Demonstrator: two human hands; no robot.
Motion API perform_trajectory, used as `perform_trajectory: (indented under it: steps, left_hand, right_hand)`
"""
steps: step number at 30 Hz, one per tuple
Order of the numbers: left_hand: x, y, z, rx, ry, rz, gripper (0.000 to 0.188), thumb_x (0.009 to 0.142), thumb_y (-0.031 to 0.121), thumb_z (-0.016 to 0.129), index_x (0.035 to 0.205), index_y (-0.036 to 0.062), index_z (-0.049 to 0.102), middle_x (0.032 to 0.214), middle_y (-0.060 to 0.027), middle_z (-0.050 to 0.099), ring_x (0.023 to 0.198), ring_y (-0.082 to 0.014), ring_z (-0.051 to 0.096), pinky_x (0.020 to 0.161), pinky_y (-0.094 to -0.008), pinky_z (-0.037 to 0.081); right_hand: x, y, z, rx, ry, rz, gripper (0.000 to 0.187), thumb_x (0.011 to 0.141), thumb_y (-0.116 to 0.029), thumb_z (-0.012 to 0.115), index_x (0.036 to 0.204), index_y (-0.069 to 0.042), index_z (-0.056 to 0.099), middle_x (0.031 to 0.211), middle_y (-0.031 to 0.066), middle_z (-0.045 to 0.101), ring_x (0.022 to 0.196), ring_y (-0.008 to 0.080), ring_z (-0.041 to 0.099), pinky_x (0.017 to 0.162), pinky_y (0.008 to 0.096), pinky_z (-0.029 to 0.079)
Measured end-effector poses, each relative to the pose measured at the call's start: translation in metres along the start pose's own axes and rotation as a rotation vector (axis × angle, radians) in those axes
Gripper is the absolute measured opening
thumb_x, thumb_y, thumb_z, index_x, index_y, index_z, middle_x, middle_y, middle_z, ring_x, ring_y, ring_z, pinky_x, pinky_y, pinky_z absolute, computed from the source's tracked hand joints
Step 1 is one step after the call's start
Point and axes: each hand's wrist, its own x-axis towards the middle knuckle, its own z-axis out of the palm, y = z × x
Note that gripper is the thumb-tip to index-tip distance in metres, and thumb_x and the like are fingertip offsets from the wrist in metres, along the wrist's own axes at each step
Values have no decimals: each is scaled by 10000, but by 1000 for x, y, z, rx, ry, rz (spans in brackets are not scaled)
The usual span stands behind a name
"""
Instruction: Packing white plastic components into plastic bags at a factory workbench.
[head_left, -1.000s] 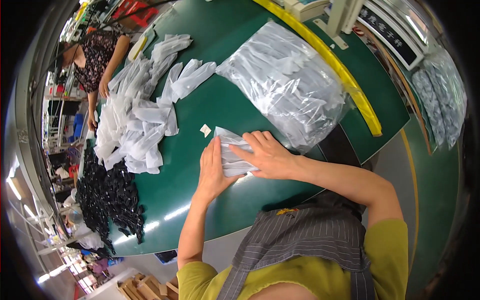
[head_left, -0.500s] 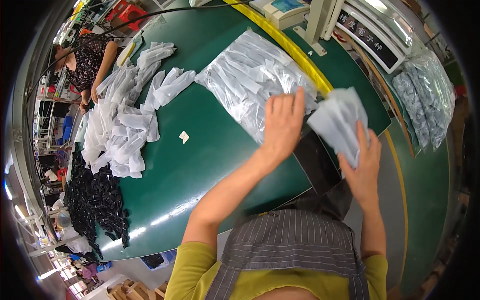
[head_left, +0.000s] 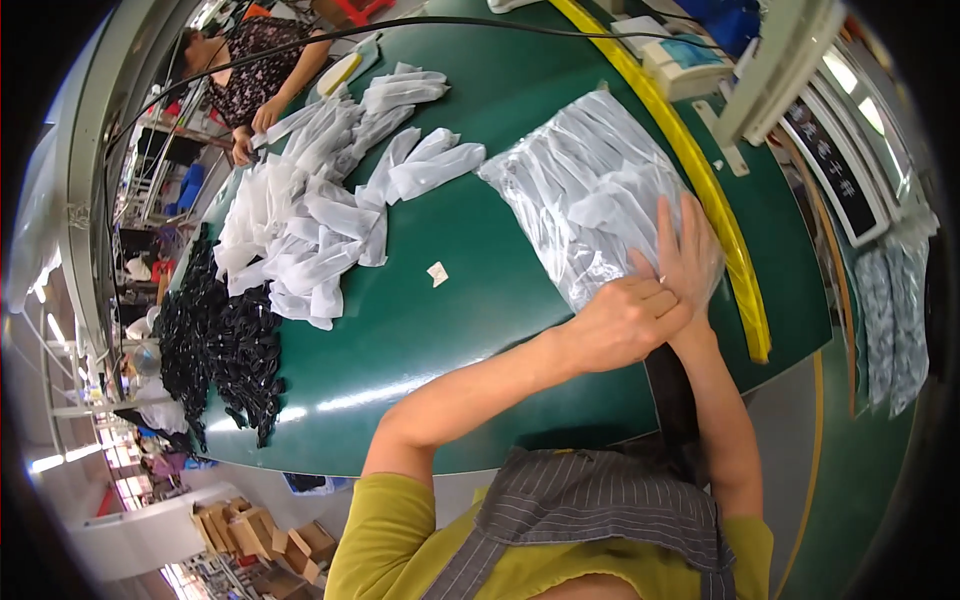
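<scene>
A large clear plastic bag [head_left: 560, 150] packed with folded whitish translucent pieces lies on the green table in front of me. My left hand [head_left: 632, 318] is closed in a pinch at the bag's near edge, where the plastic gathers. Beside it, my right hand [head_left: 684, 255] reaches in at the bag's near right side. Its fingers are stretched out and lie flat against the whitish pieces, with shiny film around them. My left forearm crosses over the table and meets the right wrist.
A loose heap of whitish pieces [head_left: 300, 220] spreads at the left, with a pile of small black items [head_left: 225, 350] nearer me. A yellow-wrapped strip [head_left: 690, 130] borders the bag's right. A metal post [head_left: 775, 90] stands beyond. Across the table a person [head_left: 265, 70] handles pieces.
My right hand has carried a whitish bundle from the right into the bag. My left hand has moved to the bag's near edge and closed. The view has shifted.
</scene>
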Motion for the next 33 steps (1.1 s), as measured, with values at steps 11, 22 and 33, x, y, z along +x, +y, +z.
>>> perform_trajectory:
  steps: [11, 22, 33]
  left_hand:
    - [-143, -274, -111, 861, 153, -741, 531, 879, 495, 643, 1302, 179, 589, 1327, -264, 515, 1222, -411, 492, 998, -540, 370]
    - [-183, -127, -67, 620, 127, -757, 238, 855, 232, 663, 1068, 126, 648, 1259, -197, 530, 1180, -369, 503, 1054, -566, 334]
    - [-192, 47, -56, 248, 89, -714, 432, 773, 47, 700, 1198, 42, 620, 1240, -154, 586, 1117, -303, 583, 1007, -452, 401]
  right_hand:
    - [-23, 8, -116, 358, -67, 267, 288, 844, 81, 553, 1105, 22, 658, 1155, 170, 600, 1024, 326, 607, 892, 381, 500]
    - [38, -150, 27, 275, -276, -543, 381, 722, -23, 662, 1101, -5, 620, 1125, 142, 581, 1081, 296, 554, 917, 395, 451]
    - [-27, -148, 14, 806, -677, -408, 174, 820, -136, 662, 945, -14, 655, 934, 105, 592, 899, 259, 572, 766, 372, 488]
